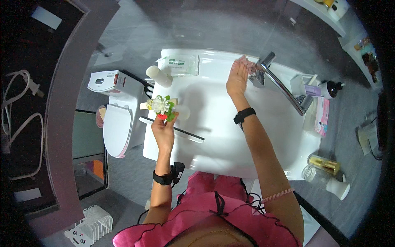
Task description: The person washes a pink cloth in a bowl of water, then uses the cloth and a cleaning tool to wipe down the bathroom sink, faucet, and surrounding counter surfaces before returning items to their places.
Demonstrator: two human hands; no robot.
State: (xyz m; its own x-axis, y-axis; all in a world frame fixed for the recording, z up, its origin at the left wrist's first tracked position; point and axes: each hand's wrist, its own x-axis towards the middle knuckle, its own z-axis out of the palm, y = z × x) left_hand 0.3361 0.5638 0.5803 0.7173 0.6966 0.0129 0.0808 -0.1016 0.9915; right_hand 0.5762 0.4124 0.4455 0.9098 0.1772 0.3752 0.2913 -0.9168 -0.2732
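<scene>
My left hand (164,131) holds a small bunch of artificial flowers (162,106), white, red and yellow with green leaves, over the left side of the white washbasin (225,136). Below the flowers a squeegee (188,136) with a black blade lies across the basin's left edge. A translucent round thing (182,112) shows beside the flowers. My right hand (238,78) presses a pink cloth (243,61) on the basin's back ledge, beside the base of the chrome faucet (282,86). The fingers lie over the cloth, hiding part of it.
A wipes packet (180,65) and a white cylindrical bottle (159,76) stand at the back left. On the right are a white holder (298,85), a pink tissue pack (322,117), a gold bottle (323,164) and a clear pump bottle (318,177). A toilet (118,129) stands left of the basin.
</scene>
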